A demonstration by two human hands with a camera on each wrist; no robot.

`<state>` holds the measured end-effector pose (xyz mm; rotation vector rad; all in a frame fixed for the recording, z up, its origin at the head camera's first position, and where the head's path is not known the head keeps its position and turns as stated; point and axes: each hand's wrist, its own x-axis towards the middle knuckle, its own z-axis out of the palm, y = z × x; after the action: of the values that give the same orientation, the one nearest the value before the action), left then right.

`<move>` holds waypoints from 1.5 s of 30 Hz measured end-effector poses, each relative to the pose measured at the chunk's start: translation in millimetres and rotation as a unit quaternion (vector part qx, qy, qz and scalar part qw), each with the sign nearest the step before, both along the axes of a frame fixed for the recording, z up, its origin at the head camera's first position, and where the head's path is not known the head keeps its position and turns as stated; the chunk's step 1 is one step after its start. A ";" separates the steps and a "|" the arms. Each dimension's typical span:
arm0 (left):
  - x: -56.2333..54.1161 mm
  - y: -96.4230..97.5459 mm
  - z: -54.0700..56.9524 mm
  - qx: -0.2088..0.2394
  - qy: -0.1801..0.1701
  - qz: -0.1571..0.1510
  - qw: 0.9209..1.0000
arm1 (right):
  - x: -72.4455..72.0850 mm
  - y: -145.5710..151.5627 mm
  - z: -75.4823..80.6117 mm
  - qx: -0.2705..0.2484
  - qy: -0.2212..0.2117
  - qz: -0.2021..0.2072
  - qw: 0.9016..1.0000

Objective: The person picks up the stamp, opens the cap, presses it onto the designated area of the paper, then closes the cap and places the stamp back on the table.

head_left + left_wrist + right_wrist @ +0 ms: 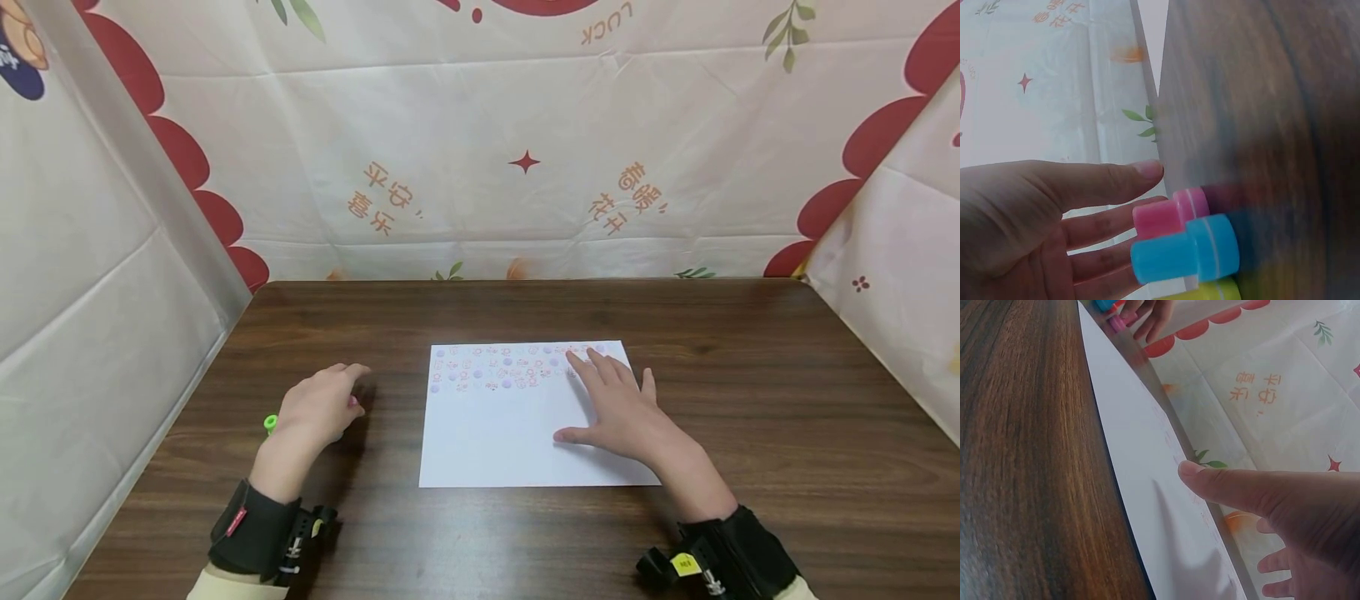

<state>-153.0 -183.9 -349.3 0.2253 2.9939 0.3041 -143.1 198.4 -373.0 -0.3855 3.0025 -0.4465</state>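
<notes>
A white sheet of paper [495,442] lies on the table, with rows of small purple and red printed marks across its far part. Over its right side my right hand [617,408] is spread, fingers straight, holding nothing; whether it touches the sheet I cannot tell. Left of the paper my left hand [318,408] is beside several small plastic stamps. In the left wrist view its thumb is stretched out, with a pink stamp [1160,219], a blue stamp [1185,248] and a yellow-green stamp [1225,290] in front of its fingers. A green stamp [271,422] shows beside that wrist.
The dark wooden table [480,542] extends around the paper. A white printed cloth [465,125] hangs behind its far edge and along both sides. Black straps with cameras [255,531] sit on both wrists.
</notes>
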 end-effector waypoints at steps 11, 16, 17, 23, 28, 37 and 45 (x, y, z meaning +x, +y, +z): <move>2.7 -8.4 -0.1 -0.003 0.004 0.009 1.000 | -0.1 0.1 -0.9 -0.002 -0.001 -0.002 1.000; 4.8 -10.3 -1.1 -0.006 0.012 0.003 1.000 | 0.7 0.8 -1.6 0.002 -0.001 -0.002 1.000; 5.1 -10.7 -1.2 -0.006 0.013 0.002 1.000 | 0.8 0.8 -1.6 0.003 -0.001 -0.002 1.000; 6.3 -11.8 -1.1 -0.005 0.018 0.002 1.000 | 1.5 0.8 -1.5 0.003 -0.002 -0.001 1.000; 6.7 -11.7 -0.5 -0.007 0.026 0.005 1.000 | 1.4 0.9 -1.8 0.004 -0.001 0.000 1.000; 4.7 -11.6 -2.7 -0.002 0.019 0.021 1.000 | 1.8 1.3 -2.1 0.002 0.000 0.000 1.000; 4.2 -8.4 -1.0 0.004 0.041 0.026 0.999 | 0.4 4.6 -1.6 0.000 -0.007 -0.008 1.000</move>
<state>-148.8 -192.4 -350.3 0.1658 3.0837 0.3188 -142.7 203.0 -374.6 -0.3576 2.9946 -0.4479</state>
